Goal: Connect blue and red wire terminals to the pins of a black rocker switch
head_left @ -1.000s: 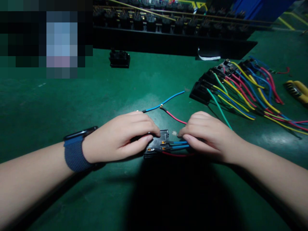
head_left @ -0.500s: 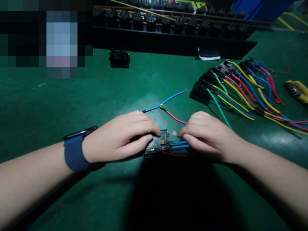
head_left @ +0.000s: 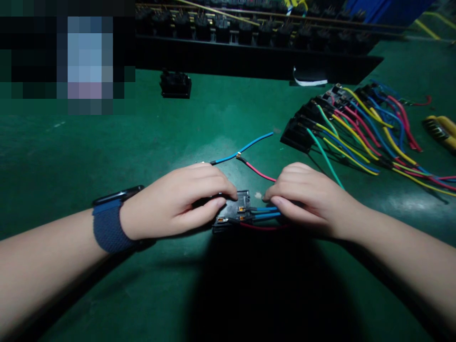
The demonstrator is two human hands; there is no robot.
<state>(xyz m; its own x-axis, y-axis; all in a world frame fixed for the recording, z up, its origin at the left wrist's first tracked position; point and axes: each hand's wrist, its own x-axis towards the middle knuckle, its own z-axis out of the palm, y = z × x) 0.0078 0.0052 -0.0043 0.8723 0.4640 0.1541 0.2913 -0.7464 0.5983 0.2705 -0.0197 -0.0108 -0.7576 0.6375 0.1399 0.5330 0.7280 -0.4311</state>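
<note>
Already partly wired, the black connector block [head_left: 233, 211] lay on the desk [head_left: 107, 152] pinched in the left hand [head_left: 171, 204], three leads seated, while the right hand [head_left: 309, 199] gripped the blue wires [head_left: 265, 213]; a loose blue-and-red lead [head_left: 245, 154] remained unattached.

Switch block [head_left: 233, 211] lying on the mat [head_left: 107, 156], between left hand [head_left: 174, 202] and right hand [head_left: 309, 199]. Loose wire pair [head_left: 245, 152] lying just behind; wired switch bundle [head_left: 342, 128] resting further right. Long rack [head_left: 256, 42] standing along the back, single switch [head_left: 175, 84] sitting before it.
</note>
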